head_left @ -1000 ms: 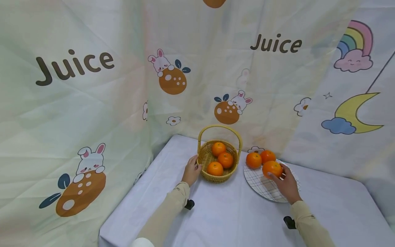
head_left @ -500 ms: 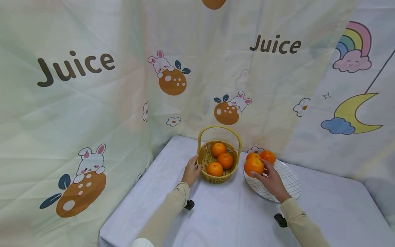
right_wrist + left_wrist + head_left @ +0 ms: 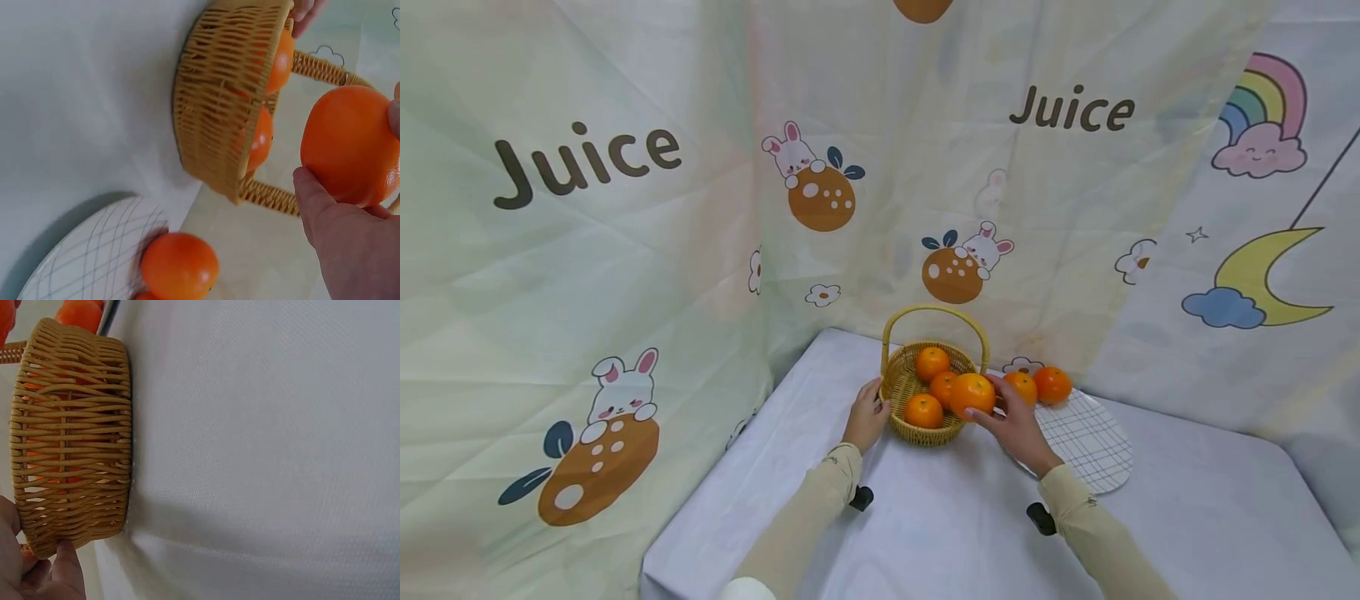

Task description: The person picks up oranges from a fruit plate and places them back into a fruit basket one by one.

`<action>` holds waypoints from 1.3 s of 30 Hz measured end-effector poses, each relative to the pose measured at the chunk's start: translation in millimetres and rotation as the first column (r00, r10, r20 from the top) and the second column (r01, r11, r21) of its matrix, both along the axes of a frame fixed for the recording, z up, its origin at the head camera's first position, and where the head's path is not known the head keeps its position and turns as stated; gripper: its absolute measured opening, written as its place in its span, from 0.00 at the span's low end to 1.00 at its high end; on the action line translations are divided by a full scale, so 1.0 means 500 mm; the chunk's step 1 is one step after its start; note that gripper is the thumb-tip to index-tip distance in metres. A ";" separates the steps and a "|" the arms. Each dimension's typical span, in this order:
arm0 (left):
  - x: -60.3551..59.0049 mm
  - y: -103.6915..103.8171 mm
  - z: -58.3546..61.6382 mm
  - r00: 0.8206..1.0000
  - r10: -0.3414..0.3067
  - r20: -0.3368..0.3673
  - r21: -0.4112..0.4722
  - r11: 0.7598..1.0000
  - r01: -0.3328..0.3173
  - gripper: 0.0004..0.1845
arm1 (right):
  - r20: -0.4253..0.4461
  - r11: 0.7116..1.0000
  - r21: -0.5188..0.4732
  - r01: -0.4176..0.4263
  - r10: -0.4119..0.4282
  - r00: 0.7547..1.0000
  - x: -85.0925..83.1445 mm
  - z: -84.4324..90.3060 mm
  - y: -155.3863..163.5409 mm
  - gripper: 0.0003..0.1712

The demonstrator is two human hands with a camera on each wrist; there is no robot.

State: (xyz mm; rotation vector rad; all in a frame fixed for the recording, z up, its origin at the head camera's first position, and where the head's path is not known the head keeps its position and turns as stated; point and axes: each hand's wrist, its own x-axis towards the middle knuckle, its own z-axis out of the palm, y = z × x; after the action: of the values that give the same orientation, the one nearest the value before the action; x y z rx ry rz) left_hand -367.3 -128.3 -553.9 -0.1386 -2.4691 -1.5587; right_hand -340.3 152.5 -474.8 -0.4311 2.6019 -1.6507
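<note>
My right hand (image 3: pixel 992 404) grips an orange (image 3: pixel 973 394) at the right rim of a woven yellow basket (image 3: pixel 893 392) with a hoop handle. In the right wrist view the held orange (image 3: pixel 350 147) hangs beside the basket (image 3: pixel 219 100), with my thumb (image 3: pixel 312 194) under it. Three oranges lie in the basket; the front one (image 3: pixel 922 410) shows fully. My left hand (image 3: pixel 871 408) holds the basket's left side, and in the left wrist view my thumb (image 3: pixel 65 565) lies on the wicker wall (image 3: pixel 75 437). Two oranges (image 3: pixel 1052 383) sit at the far edge of a checked white plate (image 3: pixel 1093 450).
The table (image 3: pixel 925 533) wears a white cloth and stands in a corner of printed curtains (image 3: pixel 625 250) close behind the basket and plate. Its left edge and front left corner are near my left elbow. In the right wrist view one orange on the plate (image 3: pixel 180 265) shows.
My right hand lifted an orange off the plate and carried it left to the basket's right rim. The left hand stayed on the basket.
</note>
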 end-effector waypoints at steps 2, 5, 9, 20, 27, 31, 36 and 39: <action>0.000 0.000 -0.001 1.000 -0.003 -0.004 0.008 1.000 0.003 0.29 | 0.013 1.000 -0.018 -0.003 0.003 1.000 -0.008 0.002 -0.017 0.49; 0.000 0.001 -0.005 1.000 -0.007 -0.013 0.007 1.000 0.007 0.29 | 0.039 1.000 -0.027 0.010 -0.009 0.999 -0.019 0.004 -0.044 0.50; 0.001 0.000 -0.008 1.000 -0.008 -0.023 0.007 1.000 0.008 0.29 | 0.073 1.000 -0.016 0.021 -0.020 0.997 -0.035 0.006 -0.078 0.51; -0.006 0.009 -0.008 0.998 -0.031 -0.054 0.001 1.000 0.031 0.29 | 0.035 1.000 -0.022 0.012 -0.011 0.999 -0.076 0.013 -0.139 0.48; -0.006 0.014 -0.006 0.999 -0.010 -0.036 -0.008 1.000 0.010 0.29 | 0.015 0.999 -0.016 0.045 -0.045 0.999 -0.098 -0.004 -0.161 0.47; -0.003 0.010 -0.001 1.000 -0.001 -0.018 -0.021 1.000 0.001 0.29 | -0.037 0.998 0.004 0.062 -0.062 0.997 -0.104 -0.015 -0.180 0.45; -0.003 0.004 0.000 1.000 0.007 -0.017 -0.021 1.000 -0.008 0.29 | -0.092 0.997 0.065 0.051 -0.045 0.995 -0.118 -0.024 -0.201 0.45; -0.003 0.001 -0.003 0.999 0.007 -0.036 -0.014 1.000 -0.007 0.29 | -0.107 0.994 0.094 0.050 -0.040 0.993 -0.123 -0.028 -0.209 0.45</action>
State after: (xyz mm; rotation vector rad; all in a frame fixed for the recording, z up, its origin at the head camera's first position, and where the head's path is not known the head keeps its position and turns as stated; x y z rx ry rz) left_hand -368.6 -127.9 -555.5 -0.1584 -2.4515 -1.5225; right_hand -401.8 48.2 -488.7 -0.4700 2.7725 -1.5472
